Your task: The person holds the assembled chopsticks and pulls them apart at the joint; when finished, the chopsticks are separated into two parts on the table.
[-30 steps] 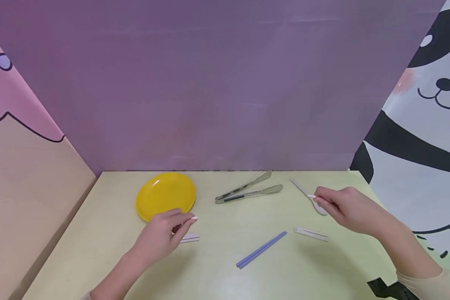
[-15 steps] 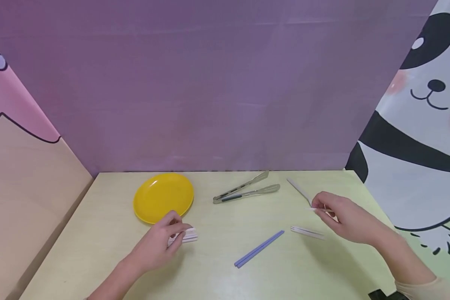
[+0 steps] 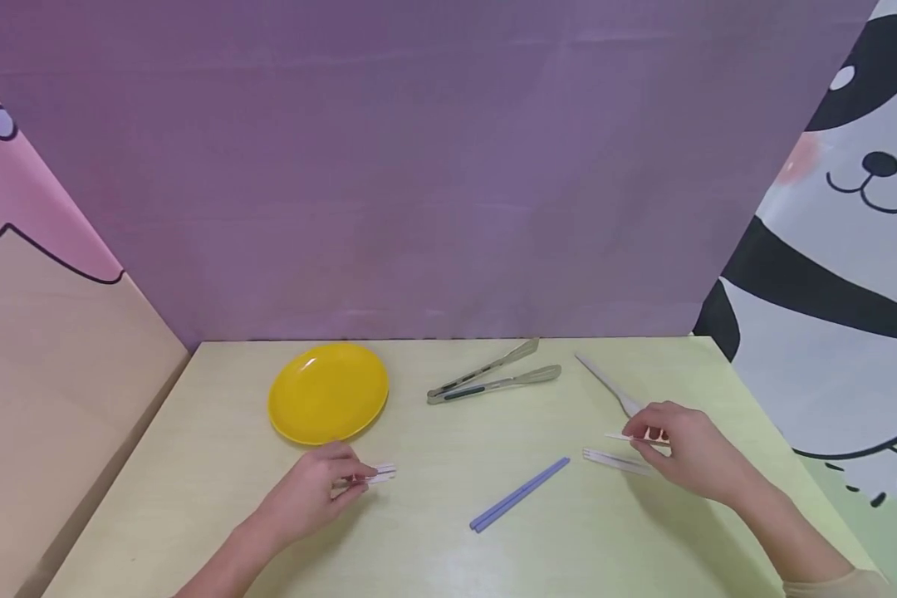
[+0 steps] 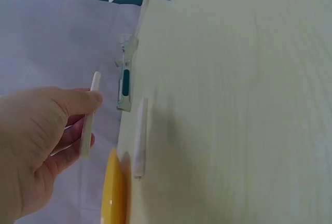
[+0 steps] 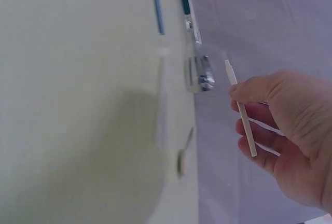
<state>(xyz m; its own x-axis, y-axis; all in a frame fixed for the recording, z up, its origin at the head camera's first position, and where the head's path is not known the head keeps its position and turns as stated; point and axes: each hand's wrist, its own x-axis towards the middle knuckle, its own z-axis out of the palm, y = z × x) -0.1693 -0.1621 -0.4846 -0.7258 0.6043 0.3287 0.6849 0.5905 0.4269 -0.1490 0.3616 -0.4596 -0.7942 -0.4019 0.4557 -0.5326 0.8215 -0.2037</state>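
My left hand (image 3: pixel 316 492) pinches a short white stick (image 4: pixel 89 125) between thumb and fingers; in the left wrist view it is held above the table. Just beyond lie white sticks (image 3: pixel 385 470) on the table, partly hidden by the hand in the head view. My right hand (image 3: pixel 691 453) pinches another thin white stick (image 5: pixel 243 111), raised above the table. Below and left of it in the head view lies a group of white sticks (image 3: pixel 615 461). A pale spoon (image 3: pixel 605 382) lies behind the right hand, its bowl end partly covered by the fingers.
A yellow plate (image 3: pixel 329 394) stands at the back left of the table (image 3: pixel 419 548). Opened metal tongs (image 3: pixel 486 384) lie at the back middle. Two blue-purple sticks (image 3: pixel 519 495) lie side by side between the hands. A purple backdrop rises behind the table.
Both hands have come down closer to the table and nearer its front, each with its white stick still pinched. The plate, tongs and blue-purple sticks have stayed in place.
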